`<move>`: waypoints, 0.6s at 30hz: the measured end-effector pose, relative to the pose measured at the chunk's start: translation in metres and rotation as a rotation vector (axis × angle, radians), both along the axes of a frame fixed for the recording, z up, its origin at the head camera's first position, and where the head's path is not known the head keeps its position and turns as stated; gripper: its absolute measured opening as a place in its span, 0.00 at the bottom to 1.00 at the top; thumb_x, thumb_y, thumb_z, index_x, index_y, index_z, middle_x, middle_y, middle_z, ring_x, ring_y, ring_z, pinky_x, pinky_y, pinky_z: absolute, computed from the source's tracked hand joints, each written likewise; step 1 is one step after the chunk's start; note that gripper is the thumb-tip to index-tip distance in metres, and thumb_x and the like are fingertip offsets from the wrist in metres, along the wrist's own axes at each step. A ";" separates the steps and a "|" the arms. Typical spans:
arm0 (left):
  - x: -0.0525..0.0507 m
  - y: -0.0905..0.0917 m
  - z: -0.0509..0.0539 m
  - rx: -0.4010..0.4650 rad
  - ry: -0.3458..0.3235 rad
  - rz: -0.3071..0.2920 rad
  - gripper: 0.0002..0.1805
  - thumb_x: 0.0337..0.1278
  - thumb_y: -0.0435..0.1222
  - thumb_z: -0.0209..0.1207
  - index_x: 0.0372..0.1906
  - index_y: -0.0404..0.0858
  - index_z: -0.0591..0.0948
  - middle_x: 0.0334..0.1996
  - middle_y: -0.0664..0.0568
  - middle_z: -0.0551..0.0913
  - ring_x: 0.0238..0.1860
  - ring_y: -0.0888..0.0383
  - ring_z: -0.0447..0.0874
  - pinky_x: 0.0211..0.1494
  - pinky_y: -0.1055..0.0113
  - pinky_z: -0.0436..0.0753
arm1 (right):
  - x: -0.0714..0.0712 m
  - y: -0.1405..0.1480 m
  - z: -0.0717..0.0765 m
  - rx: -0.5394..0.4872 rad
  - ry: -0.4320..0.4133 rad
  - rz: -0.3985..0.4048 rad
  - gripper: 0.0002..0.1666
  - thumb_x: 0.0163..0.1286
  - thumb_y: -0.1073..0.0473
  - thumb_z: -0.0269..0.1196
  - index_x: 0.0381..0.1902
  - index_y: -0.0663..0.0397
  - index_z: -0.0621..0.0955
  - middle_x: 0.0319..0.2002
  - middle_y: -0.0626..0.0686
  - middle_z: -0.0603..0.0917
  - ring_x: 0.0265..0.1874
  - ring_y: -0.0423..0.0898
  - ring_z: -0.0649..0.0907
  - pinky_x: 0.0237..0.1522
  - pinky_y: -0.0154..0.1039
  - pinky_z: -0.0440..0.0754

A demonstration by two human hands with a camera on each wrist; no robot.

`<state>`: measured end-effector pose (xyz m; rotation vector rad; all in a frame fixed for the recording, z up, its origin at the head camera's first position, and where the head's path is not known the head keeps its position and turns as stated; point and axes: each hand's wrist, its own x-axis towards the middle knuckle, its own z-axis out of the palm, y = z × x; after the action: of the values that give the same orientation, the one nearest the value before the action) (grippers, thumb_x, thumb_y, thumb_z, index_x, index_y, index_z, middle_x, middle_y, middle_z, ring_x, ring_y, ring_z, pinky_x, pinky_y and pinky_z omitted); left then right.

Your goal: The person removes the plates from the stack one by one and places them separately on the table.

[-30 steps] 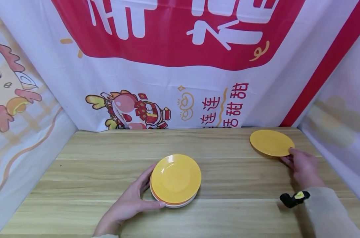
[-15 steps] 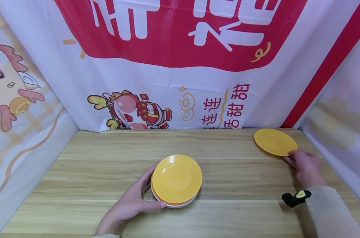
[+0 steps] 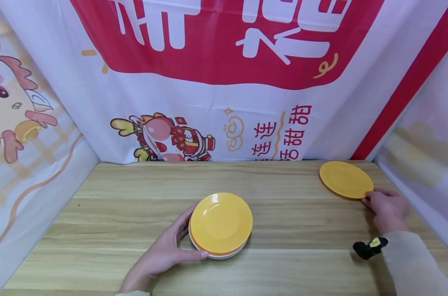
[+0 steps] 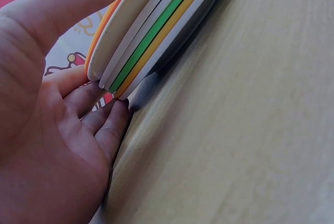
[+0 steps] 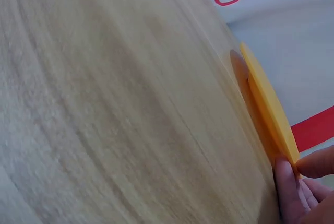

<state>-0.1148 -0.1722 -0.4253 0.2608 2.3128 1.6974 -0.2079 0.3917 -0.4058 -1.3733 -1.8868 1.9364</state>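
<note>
A stack of several plates with a yellow plate [image 3: 221, 223] on top stands at the middle of the table. My left hand [image 3: 164, 250] holds the stack's left side, thumb at the near rim and fingers behind. In the left wrist view, a green plate [image 4: 156, 33] and white and yellow rims show lower in the stack, fingertips touching the edges. At the back right, my right hand [image 3: 388, 209] pinches the near right rim of a single yellow plate [image 3: 346, 179]. The right wrist view shows this plate [image 5: 269, 104] edge-on, close over the table, thumb on one face and fingers on the other.
The wooden table [image 3: 135, 185] is bounded by a printed cloth [image 3: 209, 94] at the back and cloths at both sides. A black device [image 3: 370, 248] sits at the right wrist.
The right hand and its yellow plate have moved a little to the right and slightly nearer. My left hand keeps its hold on the stack, with only a slight shift of the whole view.
</note>
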 end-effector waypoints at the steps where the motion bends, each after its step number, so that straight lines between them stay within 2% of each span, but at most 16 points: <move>1: 0.000 0.000 0.000 -0.003 0.007 0.002 0.65 0.44 0.44 0.85 0.87 0.55 0.58 0.87 0.50 0.60 0.86 0.42 0.59 0.87 0.39 0.59 | 0.001 0.000 0.000 0.015 0.001 0.006 0.17 0.79 0.59 0.64 0.61 0.37 0.79 0.46 0.43 0.75 0.25 0.33 0.86 0.36 0.29 0.90; 4: -0.001 0.000 -0.001 -0.002 -0.016 0.009 0.65 0.43 0.45 0.86 0.86 0.58 0.58 0.87 0.53 0.59 0.87 0.44 0.57 0.88 0.41 0.57 | 0.001 -0.001 0.001 0.038 0.004 0.013 0.15 0.78 0.60 0.64 0.58 0.39 0.79 0.46 0.44 0.75 0.24 0.33 0.86 0.34 0.29 0.90; 5: -0.001 0.000 0.000 0.018 -0.049 0.016 0.66 0.42 0.45 0.86 0.86 0.60 0.58 0.87 0.56 0.59 0.87 0.46 0.55 0.89 0.40 0.52 | 0.001 -0.001 0.001 0.045 0.004 0.015 0.16 0.78 0.60 0.64 0.59 0.40 0.80 0.46 0.44 0.75 0.24 0.33 0.86 0.34 0.29 0.90; 8: -0.002 0.001 0.002 0.020 -0.084 0.027 0.65 0.42 0.45 0.86 0.85 0.62 0.59 0.86 0.60 0.59 0.88 0.49 0.54 0.90 0.44 0.51 | 0.001 -0.001 0.002 0.069 -0.008 0.026 0.23 0.77 0.60 0.64 0.68 0.42 0.79 0.45 0.44 0.75 0.24 0.33 0.86 0.33 0.29 0.89; 12: -0.001 0.001 0.004 0.019 -0.085 0.021 0.65 0.43 0.44 0.86 0.85 0.60 0.58 0.87 0.58 0.58 0.88 0.48 0.54 0.89 0.43 0.52 | 0.001 0.000 0.003 0.081 -0.026 0.041 0.32 0.78 0.59 0.64 0.77 0.43 0.74 0.45 0.43 0.76 0.25 0.32 0.84 0.33 0.29 0.89; 15: -0.001 0.001 0.003 0.021 -0.080 0.014 0.65 0.44 0.44 0.86 0.86 0.59 0.58 0.87 0.57 0.57 0.88 0.47 0.54 0.89 0.43 0.52 | 0.004 0.003 0.002 0.063 -0.004 0.041 0.25 0.78 0.60 0.65 0.69 0.42 0.80 0.41 0.42 0.78 0.24 0.32 0.85 0.33 0.29 0.89; 18: -0.001 0.001 0.002 0.023 -0.077 0.013 0.65 0.44 0.43 0.86 0.86 0.57 0.58 0.87 0.56 0.57 0.88 0.46 0.53 0.89 0.42 0.52 | 0.006 0.006 0.001 0.060 0.004 0.044 0.23 0.77 0.58 0.66 0.68 0.42 0.81 0.36 0.39 0.79 0.23 0.33 0.87 0.33 0.30 0.90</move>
<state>-0.1163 -0.1716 -0.4229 0.1820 2.2455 1.7099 -0.2017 0.3973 -0.4050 -1.3205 -1.9729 1.8840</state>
